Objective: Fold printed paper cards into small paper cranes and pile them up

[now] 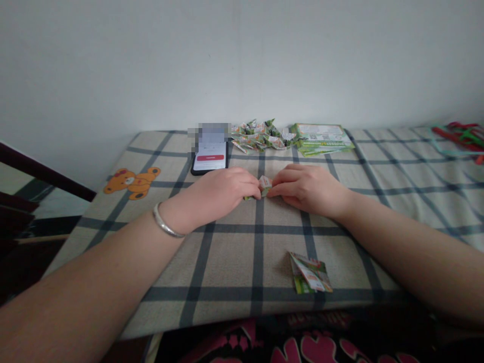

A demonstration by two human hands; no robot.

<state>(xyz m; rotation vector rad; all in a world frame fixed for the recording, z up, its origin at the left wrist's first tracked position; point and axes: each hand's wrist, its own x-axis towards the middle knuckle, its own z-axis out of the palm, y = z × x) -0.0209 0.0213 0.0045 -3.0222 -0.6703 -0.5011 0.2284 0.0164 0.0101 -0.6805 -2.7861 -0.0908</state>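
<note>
Between my two hands is a small piece of folded printed paper (265, 186), white, green and reddish. My left hand (230, 189), with a silver bangle at the wrist, pinches its left side. My right hand (302, 187) has its fingertips closed on the right side. The fingers cover most of the paper. Nearer to me lies another folded paper piece (312, 275), green and white, with a raised flap. Behind my hands sits a cluster of folded paper pieces (260, 137), and to its right a stack of flat printed leaflets (323, 138).
A phone (209, 156) with a lit screen lies left of the paper cluster. A flat bear figure (132, 182) is at the table's left. Red and green items (463, 135) rest at the far right. The checked tablecloth (227, 262) runs back to a white wall (242, 60).
</note>
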